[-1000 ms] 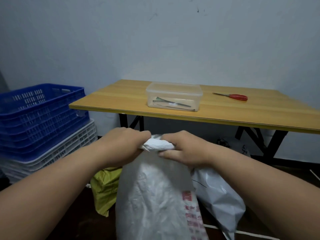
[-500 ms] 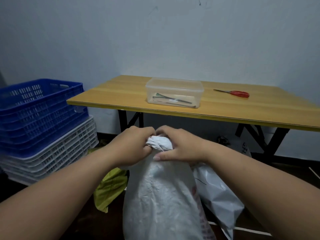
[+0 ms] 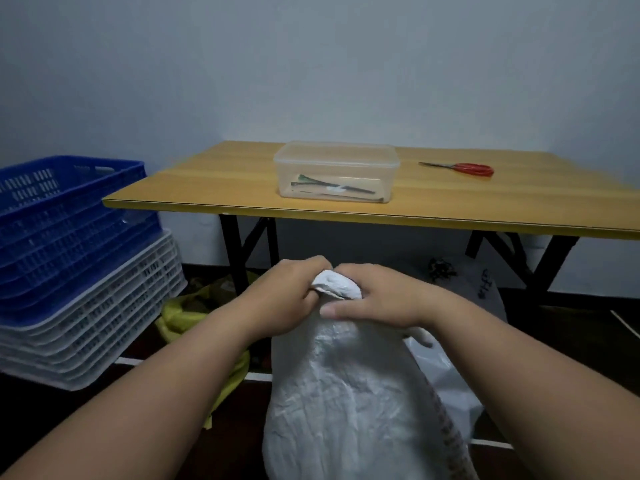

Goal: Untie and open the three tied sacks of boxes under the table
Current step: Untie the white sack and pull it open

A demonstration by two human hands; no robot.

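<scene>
Wooden-topped table [image 3: 485,206] on black folding legs, against a pale wall; on it a lidded clear plastic container [image 3: 335,171] holding dark slender items, and to its right red-handled scissors [image 3: 460,168], blades pointing left. Left of the table, a blue slatted crate [image 3: 65,216] nested on a stack of white crates [image 3: 104,313]. On the floor in front of the table: a white woven sack [image 3: 349,403], upright, long axis vertical, its gathered neck pointing up toward the table edge. Left hand [image 3: 287,299] and right hand [image 3: 377,299] both clench the bunched neck from either side — the tie itself is hidden under the fingers. Both forearms cross the lower view and cover parts of the neighbours: a yellow-green sack [image 3: 187,313] to the left, partly under the table, and a second white sack [image 3: 446,379] just beside the first on the right.
</scene>
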